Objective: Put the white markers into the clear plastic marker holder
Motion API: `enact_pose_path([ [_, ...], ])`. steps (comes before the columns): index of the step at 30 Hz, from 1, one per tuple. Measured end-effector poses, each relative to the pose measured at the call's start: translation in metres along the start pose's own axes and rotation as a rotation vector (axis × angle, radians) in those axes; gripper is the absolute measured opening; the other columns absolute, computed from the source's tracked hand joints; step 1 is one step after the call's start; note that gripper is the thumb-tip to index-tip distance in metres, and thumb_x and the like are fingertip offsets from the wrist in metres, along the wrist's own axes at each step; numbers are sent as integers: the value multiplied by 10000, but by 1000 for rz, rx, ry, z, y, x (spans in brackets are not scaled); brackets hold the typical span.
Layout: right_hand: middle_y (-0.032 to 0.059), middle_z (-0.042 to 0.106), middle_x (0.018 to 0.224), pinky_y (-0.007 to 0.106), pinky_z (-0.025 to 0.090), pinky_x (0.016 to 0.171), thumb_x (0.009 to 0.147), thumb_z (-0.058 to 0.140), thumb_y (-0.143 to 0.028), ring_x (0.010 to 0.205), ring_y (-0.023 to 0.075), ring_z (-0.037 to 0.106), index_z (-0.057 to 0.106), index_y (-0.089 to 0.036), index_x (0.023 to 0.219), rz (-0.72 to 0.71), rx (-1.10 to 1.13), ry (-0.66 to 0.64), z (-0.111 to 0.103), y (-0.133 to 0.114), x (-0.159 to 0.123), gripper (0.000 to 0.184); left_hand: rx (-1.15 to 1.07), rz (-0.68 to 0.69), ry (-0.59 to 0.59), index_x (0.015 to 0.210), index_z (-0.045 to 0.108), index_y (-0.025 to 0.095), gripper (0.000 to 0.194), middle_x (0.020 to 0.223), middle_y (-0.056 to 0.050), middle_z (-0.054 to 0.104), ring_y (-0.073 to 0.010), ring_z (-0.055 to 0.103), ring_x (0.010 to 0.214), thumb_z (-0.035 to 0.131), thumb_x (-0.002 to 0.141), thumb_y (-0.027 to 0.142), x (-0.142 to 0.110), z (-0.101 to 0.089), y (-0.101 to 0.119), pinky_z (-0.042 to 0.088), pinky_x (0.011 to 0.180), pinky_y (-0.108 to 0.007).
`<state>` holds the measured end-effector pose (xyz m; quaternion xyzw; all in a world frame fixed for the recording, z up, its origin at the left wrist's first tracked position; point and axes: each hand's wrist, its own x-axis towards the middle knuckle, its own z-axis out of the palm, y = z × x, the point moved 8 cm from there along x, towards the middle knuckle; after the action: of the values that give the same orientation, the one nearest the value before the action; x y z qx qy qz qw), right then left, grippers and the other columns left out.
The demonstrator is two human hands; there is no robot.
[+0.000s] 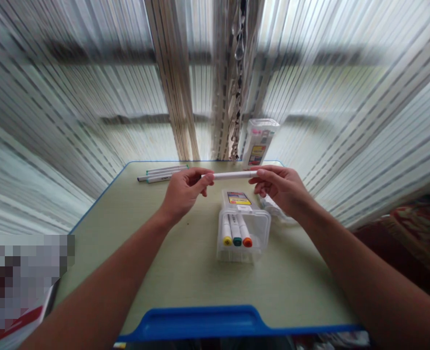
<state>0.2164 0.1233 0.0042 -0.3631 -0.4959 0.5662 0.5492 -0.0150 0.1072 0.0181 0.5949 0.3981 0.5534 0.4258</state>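
Note:
A white marker (pixel 235 175) is held level above the table by both hands. My left hand (pixel 186 190) pinches its left end, and my right hand (pixel 278 185) pinches its right end; the fingers hide both tips. Below it, a clear plastic marker case (pixel 262 231) lies on its side with its opening toward me. Inside are a yellow-ended marker (pixel 227 239), a dark green-ended marker (pixel 237 240) and an orange-ended marker (pixel 247 240). Behind my left hand, several white markers (pixel 165 171) lie side by side on the table.
A second clear case (pixel 260 141) stands upright at the back edge. Some crumpled clear plastic (pixel 275 209) lies partly behind my right hand. The pale green table (pixel 178 277) has a blue rim with a raised front lip (pixel 203 321). Striped string curtains (pixel 120 87) hang behind it.

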Motion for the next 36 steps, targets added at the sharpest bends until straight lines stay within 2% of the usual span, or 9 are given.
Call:
enact_pose_path([
  [4, 86, 780, 705, 211, 467, 410, 726, 781, -272, 471, 137, 671, 789, -134, 888, 17, 26, 15, -2, -1, -1, 214, -86, -50, 13, 961, 760, 113, 314, 766, -58, 750, -86, 597, 545, 811, 790, 371, 1, -1, -5, 509, 545, -221],
  [8, 89, 781, 712, 217, 481, 410, 724, 706, -230, 474, 143, 680, 778, -123, 887, 31, 21, 32, -3, -2, -2, 207, -123, -92, 1, 988, 760, 105, 310, 788, -78, 762, -96, 618, 565, 782, 805, 355, 0, 0, -9, 524, 560, -225],
  [13, 81, 777, 692, 203, 474, 399, 684, 825, -283, 473, 144, 686, 775, -133, 847, 9, -7, 23, -3, -2, -1, 226, -50, -79, -36, 1003, 762, 98, 290, 765, -68, 747, -97, 602, 550, 725, 840, 335, -2, 3, -7, 513, 547, -227],
  [17, 70, 754, 641, 202, 467, 389, 630, 933, -334, 467, 149, 681, 763, -133, 839, -7, -75, 10, -3, 2, -1, 335, 57, -27, -42, 936, 760, 108, 268, 650, -14, 676, -85, 559, 512, 774, 807, 342, -4, 6, -4, 457, 496, -201],
  [21, 35, 709, 570, 206, 457, 380, 586, 971, -351, 442, 132, 638, 735, -146, 771, -41, -135, -6, -1, 3, -1, 363, 105, -20, -54, 837, 734, 122, 288, 587, 19, 613, -73, 523, 490, 842, 748, 374, -6, 10, -3, 412, 464, -182],
  [25, 16, 687, 543, 203, 452, 382, 581, 975, -345, 426, 114, 610, 730, -153, 752, -43, -154, -11, 0, 4, -2, 355, 118, -29, -63, 779, 725, 127, 314, 631, 4, 643, -76, 541, 510, 881, 703, 389, -6, 12, -2, 422, 474, -186],
  [29, 37, 729, 615, 206, 463, 394, 612, 959, -363, 450, 119, 637, 747, -157, 786, -33, -115, -7, -1, 3, -1, 342, 114, -38, -52, 832, 757, 122, 292, 667, -22, 692, -83, 570, 526, 856, 743, 381, -4, 8, -4, 441, 501, -196],
  [36, 67, 766, 691, 210, 448, 401, 681, 874, -325, 453, 111, 631, 781, -149, 843, 13, -23, 1, -3, 3, 1, 257, -59, -96, -4, 919, 753, 107, 349, 812, -86, 777, -95, 609, 544, 837, 762, 407, -1, 1, -10, 532, 555, -235],
])
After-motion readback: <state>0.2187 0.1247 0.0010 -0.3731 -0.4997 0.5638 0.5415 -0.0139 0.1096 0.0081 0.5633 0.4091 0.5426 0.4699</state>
